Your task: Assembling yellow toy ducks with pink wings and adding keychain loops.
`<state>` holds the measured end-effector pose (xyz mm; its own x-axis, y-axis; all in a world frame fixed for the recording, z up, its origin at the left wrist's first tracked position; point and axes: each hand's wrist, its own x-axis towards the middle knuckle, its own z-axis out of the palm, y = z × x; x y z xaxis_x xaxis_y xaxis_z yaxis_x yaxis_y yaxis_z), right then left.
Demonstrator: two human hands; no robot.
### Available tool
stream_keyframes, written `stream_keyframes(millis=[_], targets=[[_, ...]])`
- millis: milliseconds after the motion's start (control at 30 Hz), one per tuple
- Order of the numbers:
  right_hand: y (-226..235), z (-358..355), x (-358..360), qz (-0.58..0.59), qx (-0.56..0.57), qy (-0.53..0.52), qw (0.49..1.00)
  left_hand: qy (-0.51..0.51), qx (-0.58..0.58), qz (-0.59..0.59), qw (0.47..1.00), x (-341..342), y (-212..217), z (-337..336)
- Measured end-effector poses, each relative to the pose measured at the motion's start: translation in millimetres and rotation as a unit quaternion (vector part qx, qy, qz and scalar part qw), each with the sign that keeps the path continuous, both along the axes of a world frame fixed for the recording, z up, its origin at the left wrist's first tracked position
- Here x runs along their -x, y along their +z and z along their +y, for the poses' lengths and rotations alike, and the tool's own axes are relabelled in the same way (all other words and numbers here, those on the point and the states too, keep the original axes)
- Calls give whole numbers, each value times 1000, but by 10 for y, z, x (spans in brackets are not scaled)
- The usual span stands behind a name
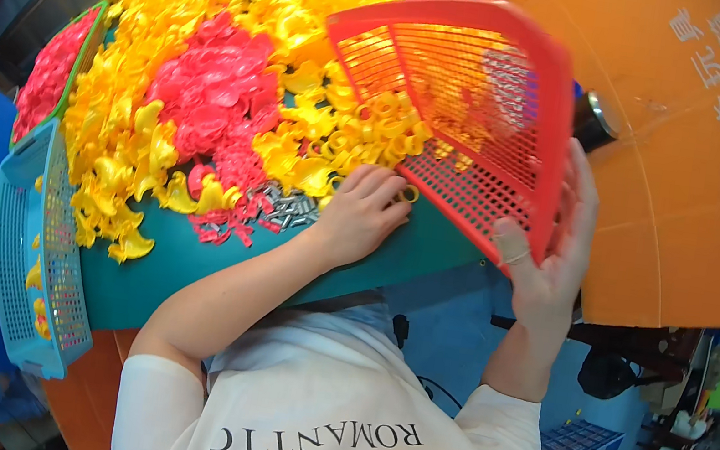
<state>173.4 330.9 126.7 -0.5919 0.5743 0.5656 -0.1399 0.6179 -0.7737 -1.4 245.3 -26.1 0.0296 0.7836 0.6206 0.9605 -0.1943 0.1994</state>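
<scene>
My right hand (560, 244) grips the rim of a red plastic basket (538, 140), thumb on the near side, and a wrap circles that thumb. The basket is tipped on edge, its mouth toward the heap on the left. At its lower left corner a cluster of small yellow rings (383, 127) lies on the table. My left hand (361, 216) rests palm down beside those rings, fingers bent slightly and loosely spread; nothing shows in its grip. One loose ring (409, 193) sits at its fingertips. Left of it lie small grey metal-looking pieces (287, 208) and small pink parts (217, 223).
A large heap of curved yellow pieces (106, 134) surrounds pink pieces (218, 90) on the green table (129, 294). A blue basket (20, 223) and a green-rimmed basket (84, 57) stand at the left. An orange carton (653, 239) and a dark cylinder (596, 120) are on the right.
</scene>
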Motion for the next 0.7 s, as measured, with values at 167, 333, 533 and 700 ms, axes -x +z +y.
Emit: stream_keyframes(millis=[167,333,533,700], targets=[[-4,-16,-28,-66,-102,-29,992,37,-17,-9,999,-35,79,-17],[-11,-28,-27,-63,-149,7,987,38,2,20,999,-41,97,19],[-55,14,-77,-59,-145,-21,987,60,-2,6,998,-39,46,48],[-70,59,-109,-76,-168,-12,983,83,-15,0,996,-29,15,38]])
